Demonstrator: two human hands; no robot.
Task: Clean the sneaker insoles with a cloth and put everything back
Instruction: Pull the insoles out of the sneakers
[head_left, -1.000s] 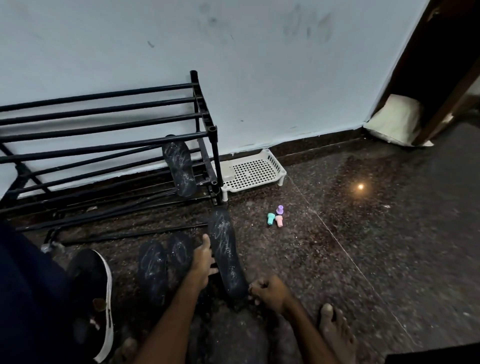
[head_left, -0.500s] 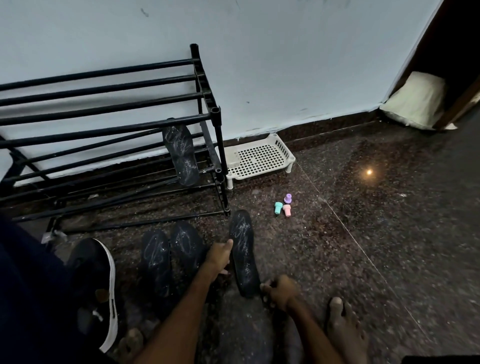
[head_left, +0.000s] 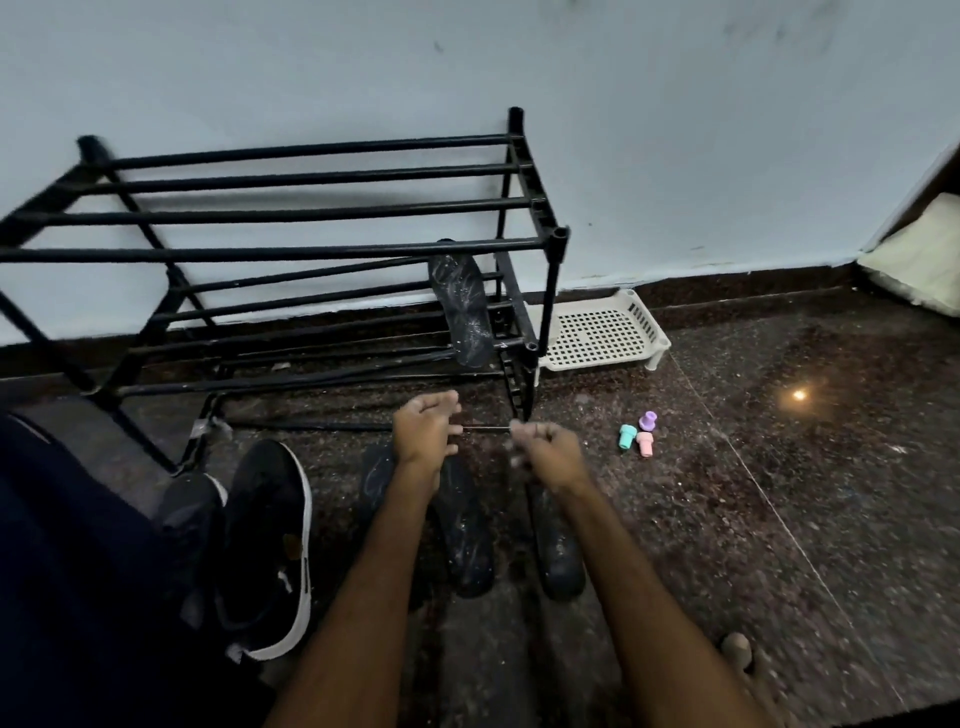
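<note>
Three dark insoles lie side by side on the speckled floor: one (head_left: 375, 480) mostly under my left forearm, one (head_left: 467, 540) in the middle, one (head_left: 558, 553) on the right. A fourth insole (head_left: 462, 306) leans upright on the lower bars of the rack. Two black sneakers (head_left: 270, 545) (head_left: 189, 519) with white soles sit to the left. My left hand (head_left: 426, 431) and right hand (head_left: 545, 452) hover above the insoles' toe ends, fingers loosely curled, holding nothing I can see. No cloth is in view.
A black metal shoe rack (head_left: 311, 249) stands against the pale wall. A white perforated tray (head_left: 602, 332) sits right of it. Three small pastel plastic pieces (head_left: 641, 434) lie on the floor. A cushion (head_left: 919, 260) is at far right, my toes (head_left: 737, 654) lower right.
Both hands have lifted off the right insole and floor and moved forward toward the rack. The right insole now lies flat beside the others. The view shifted left.
</note>
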